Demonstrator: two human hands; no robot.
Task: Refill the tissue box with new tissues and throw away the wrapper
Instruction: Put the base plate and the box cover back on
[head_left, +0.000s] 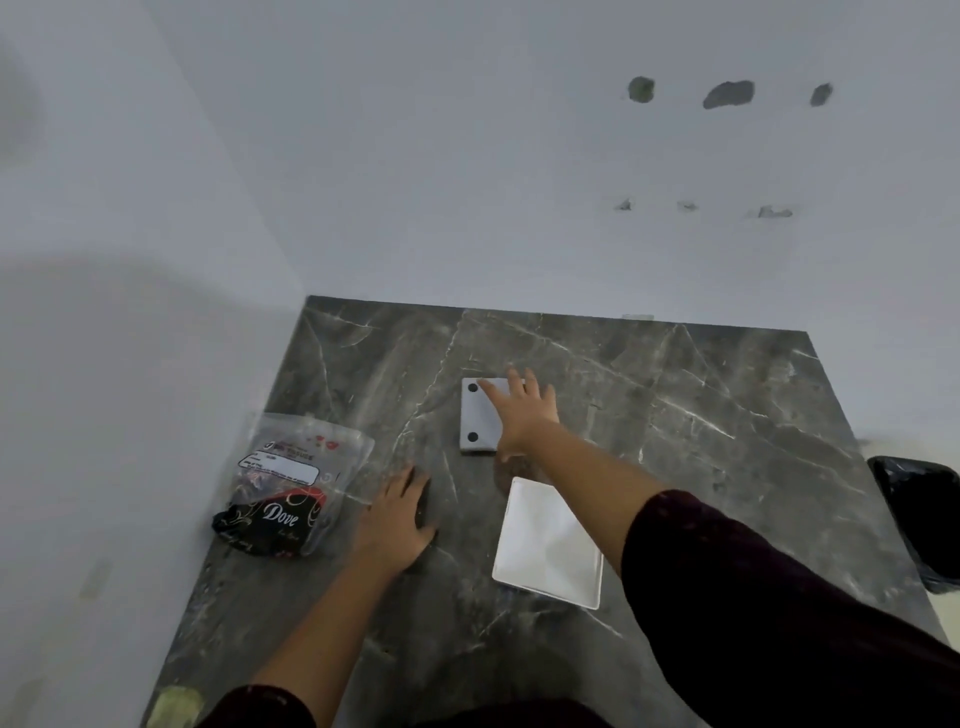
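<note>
A white tissue box (480, 415) lies upside down at the middle of the dark marble table (701, 415), two black feet showing on its bottom. My right hand (522, 410) rests flat on it with fingers spread. A white rectangular stack of tissues (548, 545) lies just in front of the box, under my right forearm. To the left sits a crumpled clear and black plastic wrapper (288, 488) marked "Dove". My left hand (400, 514) lies flat on the table between the wrapper and the tissues, holding nothing.
White walls close off the table at the left and the back. A bin lined with a black bag (917, 519) stands past the table's right edge. A yellowish patch (174, 706) sits at the table's near left corner.
</note>
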